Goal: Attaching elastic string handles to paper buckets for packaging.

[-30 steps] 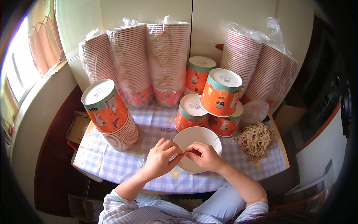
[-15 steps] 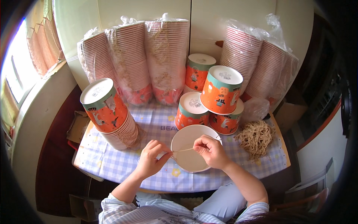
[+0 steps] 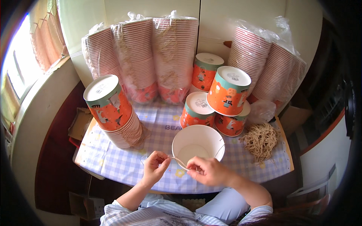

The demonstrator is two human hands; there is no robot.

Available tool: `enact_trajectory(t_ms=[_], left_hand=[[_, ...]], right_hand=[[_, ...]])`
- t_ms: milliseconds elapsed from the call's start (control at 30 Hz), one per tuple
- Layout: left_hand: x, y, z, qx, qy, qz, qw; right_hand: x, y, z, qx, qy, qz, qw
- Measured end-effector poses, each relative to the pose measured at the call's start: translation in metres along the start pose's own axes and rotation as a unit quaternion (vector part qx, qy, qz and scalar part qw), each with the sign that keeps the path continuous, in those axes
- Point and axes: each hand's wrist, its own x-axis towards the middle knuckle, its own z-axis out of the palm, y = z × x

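Note:
A paper bucket (image 3: 203,135) stands mouth up on the table in front of me, its white inside showing. At its near left rim my left hand (image 3: 155,166) pinches one end of a short tan cord (image 3: 177,161). The cord runs in a slack curve to my right hand (image 3: 209,171), whose closed fingers grip it by the bucket's near edge. Another thin strand (image 3: 220,149) hangs at the bucket's right rim. To the right lies a tangled heap of tan cords (image 3: 261,142).
A nested stack of orange buckets (image 3: 109,107) stands upside down at the left. Several upturned orange and green buckets (image 3: 228,92) are piled behind the white one. Tall bagged bucket stacks (image 3: 175,52) line the back. A checked cloth (image 3: 156,180) covers the table.
My right hand has come down and left, from over the bucket to its near rim. The cord, taut before, is now slack and curved. My left hand has dropped slightly.

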Motion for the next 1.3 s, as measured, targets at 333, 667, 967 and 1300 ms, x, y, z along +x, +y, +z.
enact_trajectory(t_ms=[333, 667, 967, 1300], left_hand=[[-0.007, -0.019, -0.006, 0.014, 0.000, 0.003, 1.000], [-0.018, -0.039, 0.018, -0.099, -0.021, -0.025, 0.995], [-0.020, -0.051, 0.012, -0.140, -0.007, -0.117, 0.983], [-0.029, -0.040, 0.011, -0.140, -0.027, -0.166, 0.976]], right_hand=[[-0.009, 0.011, 0.050, -0.369, 0.044, -0.256, 0.892], [-0.001, 0.040, 0.044, -0.378, 0.023, -0.079, 0.922], [0.004, 0.059, 0.058, -0.288, 0.038, -0.086, 0.953], [0.006, 0.066, 0.067, -0.288, 0.028, -0.092, 0.953]])
